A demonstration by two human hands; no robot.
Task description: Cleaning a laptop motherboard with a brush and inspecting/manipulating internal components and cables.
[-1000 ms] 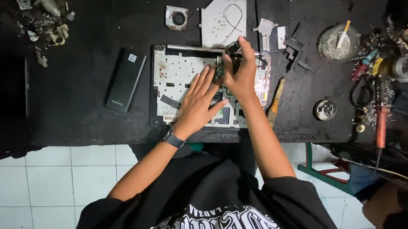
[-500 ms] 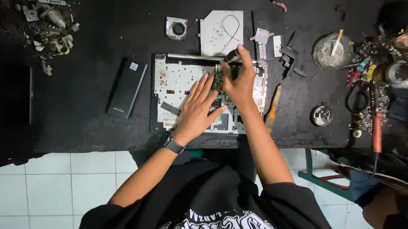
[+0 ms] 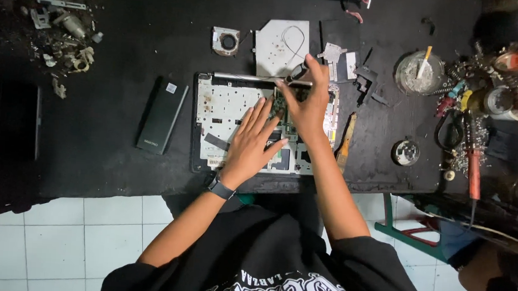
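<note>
Seen from my head, looking straight down: my left hand [image 3: 252, 140] lies flat with fingers spread wide on an opened laptop chassis [image 3: 231, 111], a pale rectangular shell with its insides bare, resting at the middle of the desk. My right hand [image 3: 307, 100] is pinched around a small dark part [image 3: 298, 73] at the chassis's far edge; what the part is I cannot tell.

The black, dusty desk [image 3: 127, 41] carries the rest. Left of the chassis lies a slim black rectangular battery pack [image 3: 162, 115]. Beyond the chassis sit a small round cooling fan [image 3: 226, 41] and a square grey metal plate [image 3: 282, 46]. A heap of pale scrap parts [image 3: 62, 25] fills the far left corner. To the right stand a clear round ashtray [image 3: 418, 72] and a tangle of tools with red handles [image 3: 481, 135].

Below the desk's near edge, the floor is white square tiles [image 3: 56, 235].
</note>
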